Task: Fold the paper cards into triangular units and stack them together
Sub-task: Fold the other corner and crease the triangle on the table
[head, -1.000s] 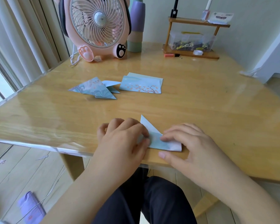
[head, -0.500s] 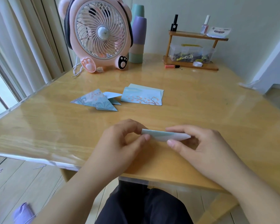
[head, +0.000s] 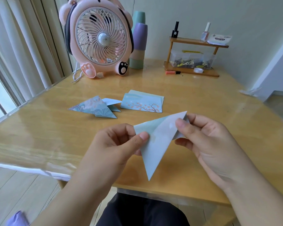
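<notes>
A pale blue folded paper triangle (head: 158, 141) hangs in the air above the near part of the wooden table (head: 203, 98), one long point aimed down. My left hand (head: 116, 145) pinches its left corner between thumb and fingers. My right hand (head: 204, 142) pinches its upper right corner. Farther back on the table lie folded triangular units (head: 96, 108), overlapping each other, and to their right a small stack of flat patterned cards (head: 143, 104).
A pink desk fan (head: 100, 41) stands at the back left with stacked cups (head: 138, 46) beside it. A small wooden shelf (head: 198, 43) with bottles and a clear box sits at the back right. Curtains hang at the left.
The paper was pressed flat on the table near the front edge a second ago. Both hands have lifted it off the table and turned it, so the triangle now faces me.
</notes>
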`<state>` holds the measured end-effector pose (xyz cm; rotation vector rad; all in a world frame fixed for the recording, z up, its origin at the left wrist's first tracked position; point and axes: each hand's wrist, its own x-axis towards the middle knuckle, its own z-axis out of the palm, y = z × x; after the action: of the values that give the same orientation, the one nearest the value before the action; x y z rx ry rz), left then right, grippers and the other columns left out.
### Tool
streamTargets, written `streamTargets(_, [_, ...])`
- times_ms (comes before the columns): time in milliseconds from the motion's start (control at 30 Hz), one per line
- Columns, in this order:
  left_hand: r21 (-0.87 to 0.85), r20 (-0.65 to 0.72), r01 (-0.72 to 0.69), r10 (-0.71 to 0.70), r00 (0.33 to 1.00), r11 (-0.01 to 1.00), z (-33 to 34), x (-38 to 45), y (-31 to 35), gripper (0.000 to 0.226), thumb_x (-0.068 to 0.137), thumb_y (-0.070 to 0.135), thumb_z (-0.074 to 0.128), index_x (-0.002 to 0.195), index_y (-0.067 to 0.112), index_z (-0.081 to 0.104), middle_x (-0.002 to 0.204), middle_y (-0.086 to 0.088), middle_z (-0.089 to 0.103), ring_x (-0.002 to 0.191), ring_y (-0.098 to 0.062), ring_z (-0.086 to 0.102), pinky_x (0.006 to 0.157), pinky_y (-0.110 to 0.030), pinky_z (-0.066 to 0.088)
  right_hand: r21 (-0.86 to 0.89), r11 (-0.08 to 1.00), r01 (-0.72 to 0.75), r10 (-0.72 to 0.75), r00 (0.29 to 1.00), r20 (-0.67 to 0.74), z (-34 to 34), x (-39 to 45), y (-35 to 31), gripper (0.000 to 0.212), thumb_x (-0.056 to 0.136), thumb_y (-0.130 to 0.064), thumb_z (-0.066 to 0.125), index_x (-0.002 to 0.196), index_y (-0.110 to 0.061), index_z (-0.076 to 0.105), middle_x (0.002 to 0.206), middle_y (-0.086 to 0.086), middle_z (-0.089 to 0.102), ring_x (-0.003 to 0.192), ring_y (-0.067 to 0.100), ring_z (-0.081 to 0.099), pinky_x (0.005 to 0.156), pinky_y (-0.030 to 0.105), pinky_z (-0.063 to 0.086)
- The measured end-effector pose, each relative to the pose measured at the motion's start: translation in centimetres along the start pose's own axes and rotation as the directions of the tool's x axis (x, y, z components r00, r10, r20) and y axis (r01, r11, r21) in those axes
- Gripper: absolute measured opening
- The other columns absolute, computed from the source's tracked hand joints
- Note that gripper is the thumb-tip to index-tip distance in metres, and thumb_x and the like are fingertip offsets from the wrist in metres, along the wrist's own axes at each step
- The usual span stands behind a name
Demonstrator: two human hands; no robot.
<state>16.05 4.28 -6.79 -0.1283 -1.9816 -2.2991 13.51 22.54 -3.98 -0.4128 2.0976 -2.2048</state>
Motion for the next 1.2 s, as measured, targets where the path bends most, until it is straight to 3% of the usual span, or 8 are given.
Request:
streamTargets(100, [0.019,0.013,-0.009,0.009,1.000,1.000,-0.1,-0.2,0.1,0.029,0.058,0.041,0.073,0.057,0.014,0.060,0.058,-0.003,0.058,0.059,-0.010,0.056,0.069,-0.026,0.043,0.022,1.000,0.006,-0.005,0.999,-0.048,0.2,0.2,0.0,0.012,0.072,-0.030,0.066,0.076,-0.023,0.074,0.079,0.000,0.072,0.073,0.009,0.062,0.064,0.018,0.048])
streamTargets(233, [0.003,0.030,-0.036,0.036,0.999,0.999,-0.4,-0.2,0.0,0.026,0.057,0.039,0.073,0.064,0.015,0.065,0.070,-0.012,0.060,0.067,-0.013,0.058,0.068,-0.021,0.046,-0.004,0.999,0.049,-0.049,0.996,-0.077,0.3,0.1,-0.1,0.008,0.071,-0.028,0.067,0.069,-0.023,0.072,0.070,0.000,0.070,0.064,0.008,0.060,0.060,0.017,0.047])
streamTargets(367, [-0.016,0.067,-0.088,0.089,0.994,0.996,0.1,-0.2,0.3,0.024,0.060,0.034,0.075,0.080,0.023,0.073,0.080,-0.002,0.073,0.073,-0.010,0.064,0.067,-0.016,0.048,-0.021,0.992,0.121,-0.123,0.989,-0.088,0.6,-0.3,-0.5,0.008,0.074,-0.021,0.072,0.071,-0.014,0.069,0.064,0.001,0.069,0.057,0.007,0.061,0.056,0.015,0.047])
streamTargets(567, [0.084,0.107,-0.146,0.137,0.985,0.986,0.4,-0.5,0.4,0.026,0.067,0.032,0.075,0.092,0.028,0.074,0.089,-0.010,0.072,0.080,-0.020,0.065,0.069,-0.025,0.049,-0.076,0.984,0.160,-0.163,0.986,-0.031,0.2,-0.6,-0.8,0.013,0.073,-0.019,0.066,0.084,-0.018,0.073,0.070,-0.002,0.067,0.067,0.007,0.061,0.064,0.015,0.048])
streamTargets(733, [0.212,0.117,-0.234,0.213,0.970,0.949,1.2,-0.9,1.0,0.026,0.067,0.041,0.070,0.092,0.033,0.072,0.088,0.009,0.074,0.084,-0.010,0.069,0.073,-0.023,0.054,-0.163,0.971,0.175,-0.177,0.984,0.004,0.7,-0.9,-1.4,0.013,0.070,-0.032,0.075,0.078,-0.022,0.073,0.067,-0.005,0.068,0.065,0.006,0.061,0.063,0.016,0.049])
streamTargets(867, [0.283,0.095,-0.323,0.309,0.946,0.903,1.8,-1.2,1.6,0.019,0.074,0.029,0.073,0.092,0.034,0.071,0.085,0.017,0.073,0.083,-0.002,0.068,0.071,-0.014,0.050,-0.209,0.962,0.174,-0.173,0.985,0.021,1.1,-1.3,-1.9,0.016,0.066,-0.034,0.076,0.077,-0.022,0.074,0.074,0.005,0.072,0.071,0.021,0.067,0.069,0.026,0.052])
streamTargets(1033, [0.320,0.039,-0.333,0.339,0.940,0.887,1.9,-1.3,2.0,0.017,0.070,0.029,0.072,0.085,0.036,0.072,0.076,0.020,0.072,0.074,0.003,0.067,0.063,-0.007,0.045,-0.228,0.958,0.174,-0.175,0.984,0.017,1.2,-1.1,-2.3,0.018,0.060,-0.039,0.070,0.069,-0.023,0.071,0.073,0.002,0.072,0.067,0.011,0.065,0.068,0.025,0.052])
streamTargets(1200, [0.380,0.021,-0.365,0.387,0.922,0.850,1.9,-0.8,1.9,0.009,0.071,0.029,0.072,0.078,0.034,0.070,0.072,0.019,0.070,0.071,-0.001,0.065,0.063,-0.009,0.044,-0.355,0.895,0.270,-0.274,0.961,0.040,1.2,-0.8,-1.8,0.020,0.072,-0.045,0.074,0.069,-0.026,0.069,0.074,0.001,0.066,0.069,0.032,0.055,0.064,0.041,0.045])
